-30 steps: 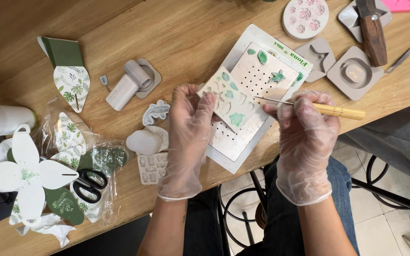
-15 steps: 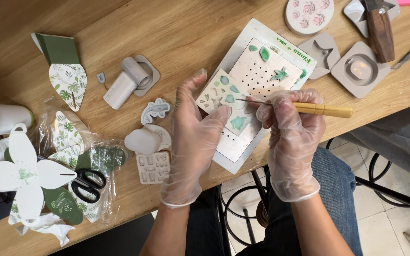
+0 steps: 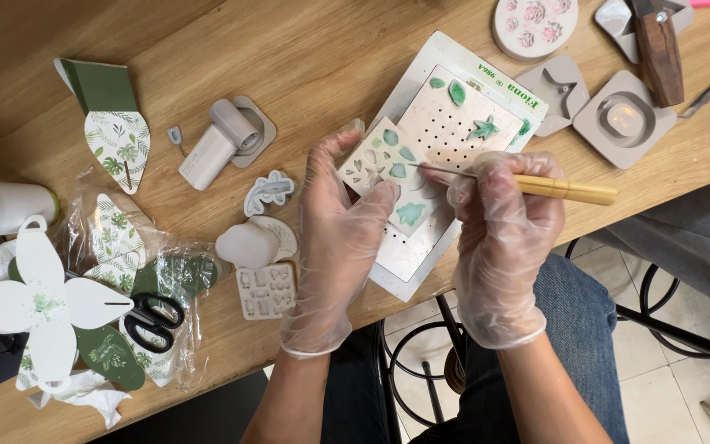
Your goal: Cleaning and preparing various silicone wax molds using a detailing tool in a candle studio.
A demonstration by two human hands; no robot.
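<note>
Left hand (image 3: 334, 238) holding leaf mold (image 3: 388, 177), right hand (image 3: 503, 230) gripping wooden-handled tool (image 3: 564, 191)

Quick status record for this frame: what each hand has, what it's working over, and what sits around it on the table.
left hand: gloved, holds a small leaf mould with green-filled cavities, tilted up off the board
right hand: gloved, grips a wooden-handled needle tool, tip at the mould's edge
under the hands: perforated board carrying green leaf pieces
left of hands: pale silicone moulds, black scissors, leaf-print paper cutouts
top right: grey moulds, round flower mould
surface: wooden table
</note>
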